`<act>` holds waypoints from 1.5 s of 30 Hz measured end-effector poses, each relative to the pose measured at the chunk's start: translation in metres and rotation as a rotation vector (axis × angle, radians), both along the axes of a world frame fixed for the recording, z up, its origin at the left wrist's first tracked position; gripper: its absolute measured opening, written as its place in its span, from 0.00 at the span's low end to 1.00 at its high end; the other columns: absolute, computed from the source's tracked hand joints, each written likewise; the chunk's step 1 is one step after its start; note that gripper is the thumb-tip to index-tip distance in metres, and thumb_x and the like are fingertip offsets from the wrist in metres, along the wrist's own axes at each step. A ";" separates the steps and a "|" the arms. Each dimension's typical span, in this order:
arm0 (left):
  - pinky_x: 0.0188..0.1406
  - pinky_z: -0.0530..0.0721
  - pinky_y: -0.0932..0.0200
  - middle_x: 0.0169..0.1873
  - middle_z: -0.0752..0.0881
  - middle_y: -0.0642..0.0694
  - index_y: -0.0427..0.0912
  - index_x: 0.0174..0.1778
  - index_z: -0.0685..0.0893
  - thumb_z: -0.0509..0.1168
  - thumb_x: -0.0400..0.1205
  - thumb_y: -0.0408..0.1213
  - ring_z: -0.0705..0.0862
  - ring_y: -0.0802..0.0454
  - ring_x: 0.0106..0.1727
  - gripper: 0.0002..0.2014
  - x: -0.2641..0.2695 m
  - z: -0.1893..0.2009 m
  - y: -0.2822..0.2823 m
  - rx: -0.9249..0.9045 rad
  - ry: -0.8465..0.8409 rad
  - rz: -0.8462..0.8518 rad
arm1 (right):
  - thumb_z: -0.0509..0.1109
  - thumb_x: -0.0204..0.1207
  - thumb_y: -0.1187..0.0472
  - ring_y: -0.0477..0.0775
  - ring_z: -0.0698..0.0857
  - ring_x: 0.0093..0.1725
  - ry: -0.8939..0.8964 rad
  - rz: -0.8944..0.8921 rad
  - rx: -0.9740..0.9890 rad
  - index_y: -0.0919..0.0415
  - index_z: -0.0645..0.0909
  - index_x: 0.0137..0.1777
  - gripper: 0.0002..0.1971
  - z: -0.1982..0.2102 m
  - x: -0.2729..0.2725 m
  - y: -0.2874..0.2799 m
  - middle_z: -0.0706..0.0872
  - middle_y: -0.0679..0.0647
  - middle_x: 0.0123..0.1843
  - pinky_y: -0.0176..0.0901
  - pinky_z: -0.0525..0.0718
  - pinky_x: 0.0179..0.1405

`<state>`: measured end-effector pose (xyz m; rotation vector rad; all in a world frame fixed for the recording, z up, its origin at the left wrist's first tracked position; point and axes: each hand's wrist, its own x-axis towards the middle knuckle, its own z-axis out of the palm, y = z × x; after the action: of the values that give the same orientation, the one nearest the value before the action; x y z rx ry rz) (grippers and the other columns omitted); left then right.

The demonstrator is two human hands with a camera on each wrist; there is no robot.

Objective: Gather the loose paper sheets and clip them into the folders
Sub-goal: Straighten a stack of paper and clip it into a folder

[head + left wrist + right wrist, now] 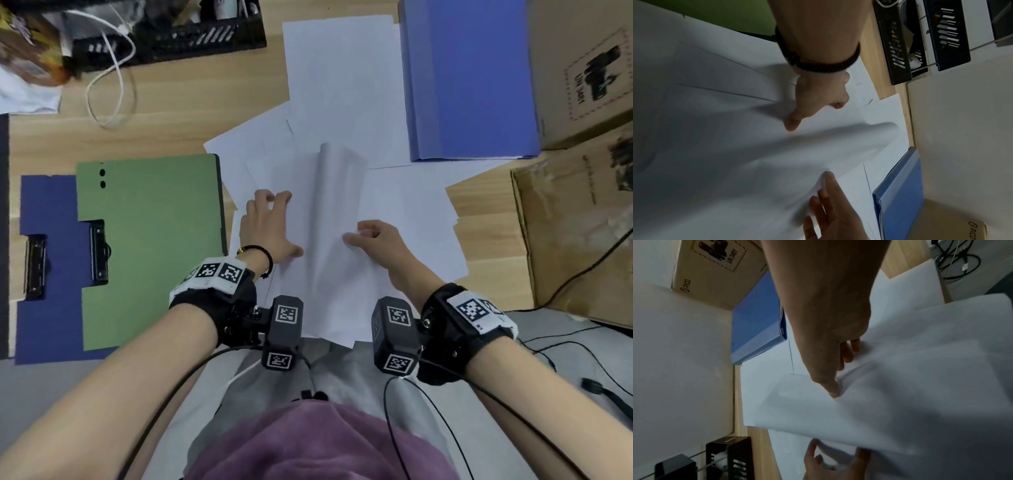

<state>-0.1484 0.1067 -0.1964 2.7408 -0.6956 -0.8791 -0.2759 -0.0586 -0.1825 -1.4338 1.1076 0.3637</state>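
Loose white sheets (pixel 342 68) lie spread over the middle of the wooden table. One top sheet (pixel 329 192) (pixel 838 138) (pixel 900 386) is buckled up into a ridge between my hands. My left hand (pixel 284 224) (pixel 815 113) rests on the sheets with bent fingertips and its thumb pressed against the ridge. My right hand (pixel 356 233) (pixel 840 374) pinches the sheet's right side, thumb on top and fingers under. A green clipboard folder (pixel 147 240) overlaps a dark blue one (pixel 48 205) at the left. A blue folder (pixel 469 78) (pixel 756 324) lies closed at the back right.
Cardboard boxes (pixel 582 68) (pixel 565 240) stand along the right edge. A black tray (pixel 191 34) and a white cable (pixel 113 85) sit at the back left. Some sheets overhang the table's front edge above my lap. Black cables (pixel 565 346) trail at the lower right.
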 end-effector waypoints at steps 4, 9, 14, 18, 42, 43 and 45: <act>0.60 0.74 0.49 0.71 0.63 0.41 0.49 0.77 0.64 0.83 0.59 0.50 0.66 0.39 0.69 0.51 0.000 -0.002 0.003 -0.028 -0.003 0.006 | 0.78 0.73 0.53 0.52 0.77 0.62 0.010 0.005 -0.001 0.55 0.75 0.69 0.26 0.001 -0.003 0.004 0.73 0.52 0.64 0.37 0.78 0.45; 0.61 0.73 0.49 0.72 0.63 0.41 0.49 0.78 0.63 0.81 0.62 0.48 0.66 0.39 0.70 0.49 -0.001 -0.004 0.005 -0.046 -0.010 -0.007 | 0.78 0.74 0.55 0.57 0.81 0.65 0.027 -0.270 0.317 0.56 0.62 0.77 0.36 0.013 0.004 -0.004 0.78 0.51 0.61 0.57 0.88 0.56; 0.54 0.76 0.50 0.74 0.62 0.43 0.47 0.77 0.66 0.77 0.69 0.40 0.64 0.41 0.72 0.40 -0.006 -0.005 0.013 -0.102 -0.005 -0.014 | 0.76 0.76 0.51 0.52 0.86 0.51 0.037 -0.139 0.190 0.58 0.63 0.79 0.36 0.013 0.006 0.009 0.82 0.54 0.63 0.39 0.80 0.41; 0.45 0.77 0.53 0.74 0.63 0.44 0.45 0.75 0.67 0.75 0.71 0.35 0.65 0.44 0.72 0.37 -0.002 -0.003 0.017 -0.107 0.005 -0.043 | 0.75 0.76 0.54 0.47 0.81 0.41 -0.003 -0.009 0.161 0.54 0.80 0.57 0.12 0.016 0.006 0.013 0.86 0.49 0.49 0.35 0.74 0.38; 0.67 0.62 0.62 0.71 0.65 0.43 0.44 0.77 0.68 0.69 0.76 0.39 0.61 0.42 0.75 0.31 0.017 -0.001 -0.040 -0.295 0.204 0.136 | 0.63 0.82 0.67 0.47 0.89 0.40 -0.182 0.090 -0.057 0.59 0.82 0.62 0.12 0.044 0.029 -0.053 0.90 0.52 0.48 0.35 0.86 0.36; 0.68 0.64 0.60 0.71 0.65 0.43 0.45 0.77 0.67 0.71 0.75 0.40 0.61 0.42 0.75 0.34 0.018 -0.001 -0.042 -0.275 0.180 0.095 | 0.64 0.81 0.67 0.47 0.89 0.39 -0.168 0.082 -0.074 0.59 0.82 0.60 0.11 0.045 0.028 -0.063 0.89 0.52 0.46 0.36 0.85 0.35; 0.68 0.68 0.55 0.71 0.65 0.43 0.48 0.78 0.65 0.75 0.70 0.45 0.61 0.42 0.74 0.40 0.019 0.000 -0.046 -0.195 0.132 -0.022 | 0.64 0.80 0.67 0.50 0.87 0.39 -0.107 0.051 -0.111 0.62 0.83 0.57 0.10 0.037 0.018 -0.081 0.88 0.53 0.45 0.39 0.83 0.36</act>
<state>-0.1290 0.0606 -0.1963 2.4844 -0.7443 -0.9342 -0.2575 -0.1399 -0.1452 -1.5639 1.0190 0.2616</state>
